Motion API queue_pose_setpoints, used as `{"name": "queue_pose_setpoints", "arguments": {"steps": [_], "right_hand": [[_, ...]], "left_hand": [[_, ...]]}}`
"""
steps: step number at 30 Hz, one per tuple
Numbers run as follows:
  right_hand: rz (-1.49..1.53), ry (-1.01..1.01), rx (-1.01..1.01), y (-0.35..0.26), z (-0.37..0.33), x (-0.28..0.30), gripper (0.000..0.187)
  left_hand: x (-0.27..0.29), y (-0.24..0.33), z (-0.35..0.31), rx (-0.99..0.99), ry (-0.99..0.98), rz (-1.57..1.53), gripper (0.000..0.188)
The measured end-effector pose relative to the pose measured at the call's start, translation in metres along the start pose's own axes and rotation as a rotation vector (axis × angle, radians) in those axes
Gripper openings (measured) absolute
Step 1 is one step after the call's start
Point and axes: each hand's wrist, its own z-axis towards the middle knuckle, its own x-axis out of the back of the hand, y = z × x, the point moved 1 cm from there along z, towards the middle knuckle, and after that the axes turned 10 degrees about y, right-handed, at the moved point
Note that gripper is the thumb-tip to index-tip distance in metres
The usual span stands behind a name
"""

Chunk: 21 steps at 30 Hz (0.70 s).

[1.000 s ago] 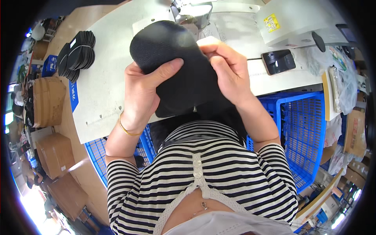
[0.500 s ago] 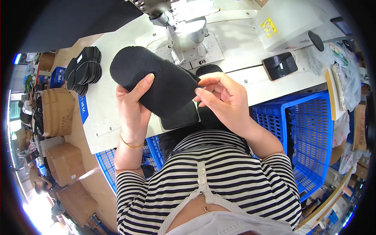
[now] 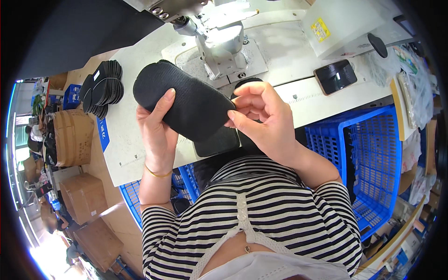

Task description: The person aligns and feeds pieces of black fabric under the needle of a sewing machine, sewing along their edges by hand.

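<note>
A black, round-ended fabric piece (image 3: 191,105), shaped like a shoe part, is held tilted above the front of the white sewing table (image 3: 127,163). My left hand (image 3: 157,126) grips its left side, thumb on top and fingers hidden underneath. At the right end of the piece, my right hand (image 3: 263,114) pinches the edge between thumb and fingers. Just below, a second black piece (image 3: 217,142) rests at the table's near edge. Part of another black piece (image 3: 245,84) shows behind my right fingers. Beyond my hands stands a sewing machine head (image 3: 219,49), its light on.
Bundled stacks of black pieces (image 3: 106,86) sit at the table's left side. A phone (image 3: 335,77) lies to the right, near a white machine housing (image 3: 345,28). A blue plastic crate (image 3: 373,163) stands below the table's right edge. Cardboard boxes (image 3: 72,137) are on the left.
The held piece has turned slightly, and its near edge sits a little higher. Both hands keep their hold, with the right fingers shifted slightly left. The whole view has moved a little.
</note>
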Motion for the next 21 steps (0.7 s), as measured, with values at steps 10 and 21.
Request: {"name": "queue_pose_setpoints", "arguments": {"steps": [10,21], "right_hand": [[-0.028,-0.109,-0.159,-0.016,0.031,0.003,0.021],[0.204,-0.032,-0.082,-0.017,0.059,-0.015,0.017]], "left_hand": [[-0.035,0.025,0.047,-0.034,-0.071,0.243,0.028],[-0.058,0.037,0.114,0.036,-0.119,0.511,0.013]]}}
